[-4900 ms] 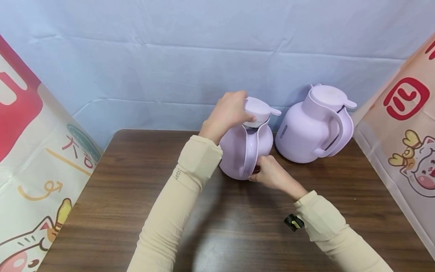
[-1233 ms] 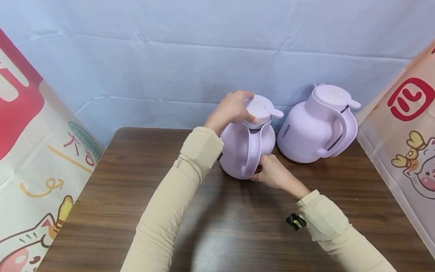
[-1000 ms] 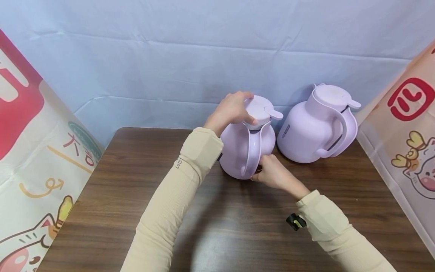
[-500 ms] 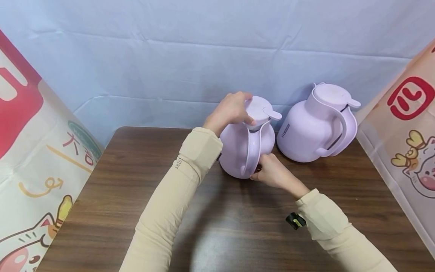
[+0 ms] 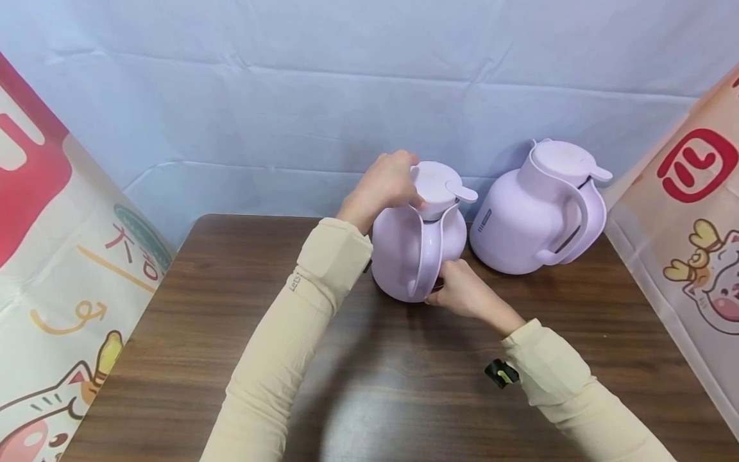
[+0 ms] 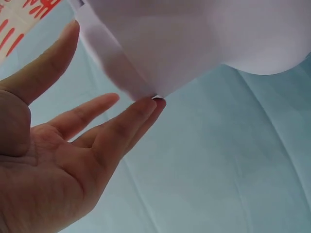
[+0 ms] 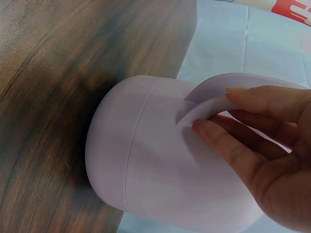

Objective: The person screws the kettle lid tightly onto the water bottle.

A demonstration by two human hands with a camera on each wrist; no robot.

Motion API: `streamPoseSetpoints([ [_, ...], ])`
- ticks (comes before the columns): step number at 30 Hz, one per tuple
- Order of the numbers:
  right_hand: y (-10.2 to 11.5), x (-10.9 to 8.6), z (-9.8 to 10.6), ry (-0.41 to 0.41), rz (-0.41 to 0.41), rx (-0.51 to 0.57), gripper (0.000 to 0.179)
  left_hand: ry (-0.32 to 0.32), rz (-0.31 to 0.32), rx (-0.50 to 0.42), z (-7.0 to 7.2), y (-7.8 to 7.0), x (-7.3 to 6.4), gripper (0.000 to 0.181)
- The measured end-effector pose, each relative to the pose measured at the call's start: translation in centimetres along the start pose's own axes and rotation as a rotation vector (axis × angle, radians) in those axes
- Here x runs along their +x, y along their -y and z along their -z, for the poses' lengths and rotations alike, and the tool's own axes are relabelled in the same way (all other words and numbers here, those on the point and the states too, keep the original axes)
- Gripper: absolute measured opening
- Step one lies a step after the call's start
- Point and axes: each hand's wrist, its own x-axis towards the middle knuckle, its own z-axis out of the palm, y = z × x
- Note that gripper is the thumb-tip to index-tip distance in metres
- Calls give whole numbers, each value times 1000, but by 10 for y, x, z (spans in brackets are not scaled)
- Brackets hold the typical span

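Note:
A lilac insulated jug (image 5: 397,250) stands upright on the wooden table, its handle (image 5: 428,260) towards me. Its round lid (image 5: 434,183) sits in the neck, tab pointing right. My left hand (image 5: 383,183) is at the lid's left side. In the left wrist view its fingers (image 6: 121,126) are extended and fingertips touch the lid's edge; the thumb is spread away from them beside the lid. Lower down, my right hand (image 5: 462,292) pinches the bottom end of the handle between thumb and fingers, as the right wrist view shows (image 7: 214,109).
A second lilac jug (image 5: 519,221) with its lid on stands to the right, close beside the first. Behind the table (image 5: 231,308) hangs a pale blue cloth (image 5: 260,115). Printed cloths (image 5: 681,256) flank both sides. A black wrist device (image 5: 501,373) hangs at the right cuff.
My left hand has shifted slightly left, uncovering more of the lid. Since the oldest frame the lid has settled more level in the neck. My right hand stays on the handle.

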Motion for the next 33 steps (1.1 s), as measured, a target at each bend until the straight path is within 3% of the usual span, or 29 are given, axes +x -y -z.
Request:
streamPoseSetpoints([
  [4, 0, 1, 0, -7, -1, -15, 32, -27, 12, 10, 3, 0, -5, 61],
  [10, 1, 2, 0, 13, -25, -17, 36, -118, 57, -40, 5, 2, -13, 33],
  [21, 1, 3, 2, 48, -37, 2, 42, -149, 52, -60, -1, 6, -20, 28],
  [33, 0, 3, 1, 12, -15, 22, 52, -183, 29, -31, -7, 10, -16, 15],
])
